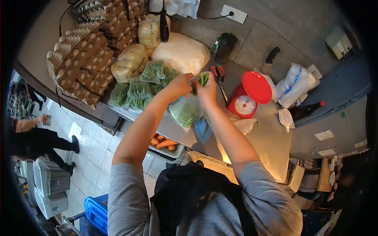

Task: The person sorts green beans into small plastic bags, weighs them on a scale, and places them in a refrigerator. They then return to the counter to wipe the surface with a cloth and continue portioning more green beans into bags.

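Both hands meet over the steel counter. My right hand [207,89] is closed around a small clear plastic bag of cut green vegetable pieces [203,80]. The closed fingers of my left hand [180,85] are at the left side of that bag and seem to pinch it; their tips are partly hidden. Just below lies a larger clear bag of greens [186,112], beside a blue cloth [202,129]. Several filled bags of greens [138,89] are piled to the left. On the right stands a red dial scale [245,104] with a round red pan [256,86].
Orange-handled scissors [219,76] lie by the scale. Egg trays [80,59] are stacked at the left, near a big white bag [181,51]. A black-handled knife [271,59] is at the wall. Carrots [165,142] sit in a bin below the counter. A person [39,137] stands far left.
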### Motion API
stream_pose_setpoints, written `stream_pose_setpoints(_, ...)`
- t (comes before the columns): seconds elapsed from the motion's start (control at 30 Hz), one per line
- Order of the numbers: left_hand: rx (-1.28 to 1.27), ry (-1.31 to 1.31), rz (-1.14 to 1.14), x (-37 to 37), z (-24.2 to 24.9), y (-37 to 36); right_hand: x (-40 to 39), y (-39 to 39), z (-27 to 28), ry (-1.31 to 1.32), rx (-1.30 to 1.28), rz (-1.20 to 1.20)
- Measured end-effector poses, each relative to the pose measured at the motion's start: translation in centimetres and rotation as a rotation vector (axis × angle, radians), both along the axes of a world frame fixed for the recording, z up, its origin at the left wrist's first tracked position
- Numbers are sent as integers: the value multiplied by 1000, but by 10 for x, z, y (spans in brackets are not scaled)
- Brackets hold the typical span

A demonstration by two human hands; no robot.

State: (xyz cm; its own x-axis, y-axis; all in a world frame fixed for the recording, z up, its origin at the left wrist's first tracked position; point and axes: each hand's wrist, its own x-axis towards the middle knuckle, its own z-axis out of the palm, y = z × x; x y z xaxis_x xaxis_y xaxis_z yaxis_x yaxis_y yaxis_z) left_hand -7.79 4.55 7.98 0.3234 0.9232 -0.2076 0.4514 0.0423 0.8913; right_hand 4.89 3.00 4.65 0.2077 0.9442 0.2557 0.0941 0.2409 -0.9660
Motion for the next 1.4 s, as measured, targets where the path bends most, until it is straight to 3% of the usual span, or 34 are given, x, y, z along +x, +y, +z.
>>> stream_pose_setpoints(0.1,98,-99,190,-8,11,-15,-3,3,-2,-105,76,306)
stream_pose_setpoints(0.2,100,-195,364,-24,-5,-16,-10,-7,2,-92,102,339)
stream_pose_setpoints(0.33,-13,-343,427,-37,0,-26,-35,-42,8,-441,380,97)
stream_pose_setpoints(0.43,172,-352,488,-42,-10,-28,-38,-48,-7,-505,539,177)
stream_pose_setpoints(0.53,101,-189,311,-55,-5,-26,-35,-53,-11,-599,416,303)
stream_pose_setpoints(0.63,728,870,-102,-59,-45,-16,-25,-36,-18,-731,96,524)
stream_pose_setpoints(0.73,798,903,-95,-51,-48,-38,-21,-19,1,-955,-194,668)
stream_pose_setpoints(0.83,615,629,-71,-46,-37,-35,-22,7,-1,-1199,-326,748)
stream_pose_setpoints(0.9,534,597,-54,-42,-17,-41,-32,13,11,-1386,-358,755)
stream_pose_setpoints(1.0,525,445,-42,-48,7,-49,-37,22,11,-1333,-403,765)
stream_pose_setpoints(1.13,591,241,-3,-58,16,-60,-30,3,35,-1261,-222,725)
stream_pose_setpoints(1.2,589,286,21,-57,5,-52,-28,-1,37,-1253,-196,707)
stream_pose_setpoints(1.3,585,339,103,-57,-25,-35,-8,-25,70,-1126,55,516)
stream_pose_setpoints(1.33,586,352,135,-57,-31,-30,7,-32,79,-940,87,480)
stream_pose_setpoints(1.37,450,198,164,-56,-24,-30,27,-43,87,-755,115,438)
stream_pose_setpoints(1.4,310,46,187,-55,-12,-34,51,-57,96,-759,125,343)
